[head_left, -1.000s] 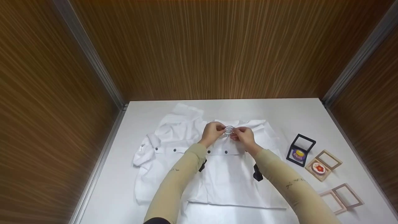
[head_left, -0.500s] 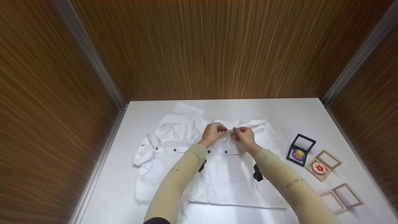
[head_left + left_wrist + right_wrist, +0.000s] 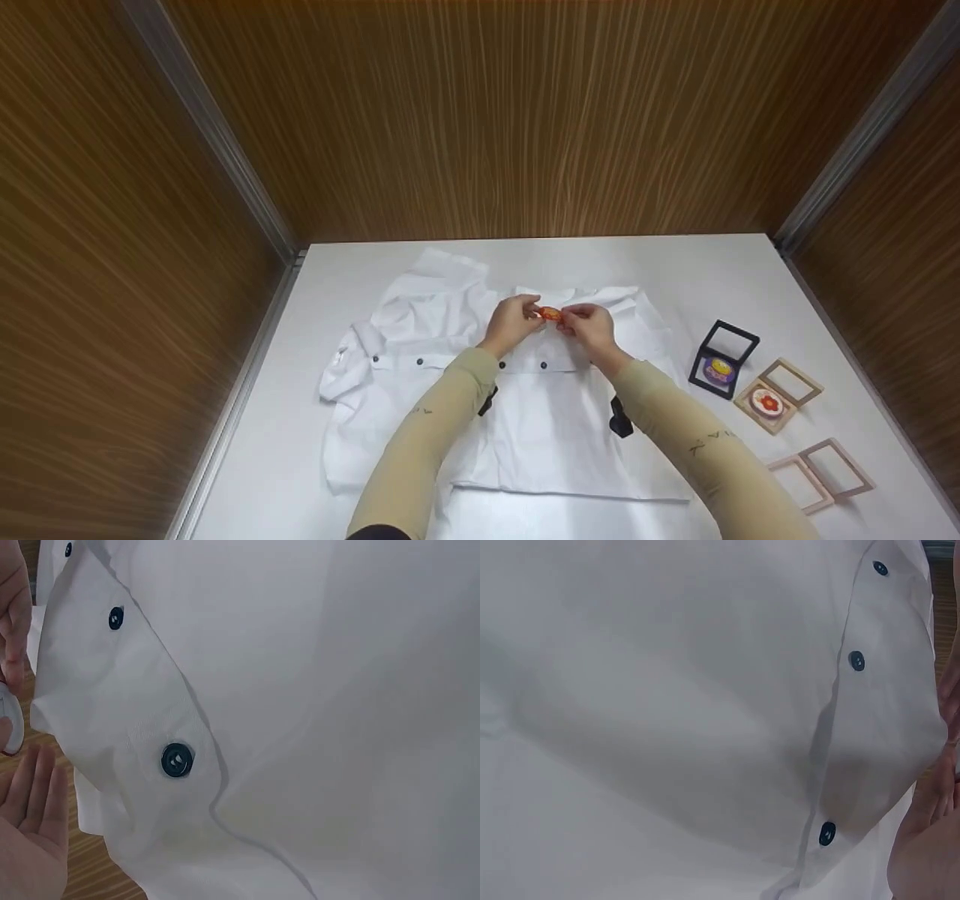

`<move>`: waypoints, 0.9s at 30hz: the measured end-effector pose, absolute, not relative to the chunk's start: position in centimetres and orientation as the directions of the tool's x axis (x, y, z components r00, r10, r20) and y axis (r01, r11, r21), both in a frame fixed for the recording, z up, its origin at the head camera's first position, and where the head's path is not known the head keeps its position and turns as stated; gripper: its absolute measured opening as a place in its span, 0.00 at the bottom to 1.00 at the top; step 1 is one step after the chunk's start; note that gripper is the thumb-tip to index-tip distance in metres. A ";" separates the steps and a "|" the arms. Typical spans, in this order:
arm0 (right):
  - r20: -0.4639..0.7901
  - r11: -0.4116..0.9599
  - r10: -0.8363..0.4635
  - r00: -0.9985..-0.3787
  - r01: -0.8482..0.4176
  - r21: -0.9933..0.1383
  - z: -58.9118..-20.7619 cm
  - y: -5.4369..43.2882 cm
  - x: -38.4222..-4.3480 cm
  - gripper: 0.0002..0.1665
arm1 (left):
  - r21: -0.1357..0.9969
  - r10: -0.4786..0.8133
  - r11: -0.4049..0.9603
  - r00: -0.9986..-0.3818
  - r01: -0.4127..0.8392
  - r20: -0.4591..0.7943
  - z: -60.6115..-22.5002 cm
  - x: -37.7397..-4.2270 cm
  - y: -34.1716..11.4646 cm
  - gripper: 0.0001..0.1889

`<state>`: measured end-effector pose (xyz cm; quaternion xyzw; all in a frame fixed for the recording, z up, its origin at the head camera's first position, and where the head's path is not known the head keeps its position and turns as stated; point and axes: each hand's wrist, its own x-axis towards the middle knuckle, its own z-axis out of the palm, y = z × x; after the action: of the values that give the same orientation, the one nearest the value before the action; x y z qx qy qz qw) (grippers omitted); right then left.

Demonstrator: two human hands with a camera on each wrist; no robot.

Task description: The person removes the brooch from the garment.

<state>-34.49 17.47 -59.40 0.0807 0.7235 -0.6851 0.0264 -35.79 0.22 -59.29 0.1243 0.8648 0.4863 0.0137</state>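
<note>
Over the upper part of a white shirt [image 3: 555,427] in the head view, a small round badge [image 3: 550,313] is held between both hands. Its red-orange and yellow face shows, tilted and seen at a slant. My left hand [image 3: 510,324] pinches its left edge between thumb and fingers, and my right hand [image 3: 590,328] pinches the right edge. In the left wrist view the badge's pale back [image 3: 10,720] shows at the left border. Most of both hands falls outside the wrist views, which are filled by shirt cloth and a row of dark buttons [image 3: 177,760].
To the right stand three open hinged frames: a black one [image 3: 739,328] with a purple-and-yellow badge [image 3: 718,369], a wooden one [image 3: 771,425] with a red-flower badge [image 3: 766,403], and a pink one [image 3: 816,478]. Wood-grain panels [image 3: 480,120] enclose the white table [image 3: 255,420].
The badge has turned over between the fingers: first its ring-like back, then its thin edge, now its coloured face. Both hands stay at about the same place.
</note>
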 end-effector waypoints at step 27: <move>-0.130 0.118 0.095 -0.987 0.140 -0.983 -59.8 17.4 -34.1 0.16 | 0.866 0.200 0.470 -0.976 0.170 0.083 -60.1 -35.3 -0.3 0.15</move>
<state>-34.14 17.36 -59.80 0.0786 0.7476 -0.6593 0.0174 -35.28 -0.27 -60.06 0.1080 0.8572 0.5033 0.0150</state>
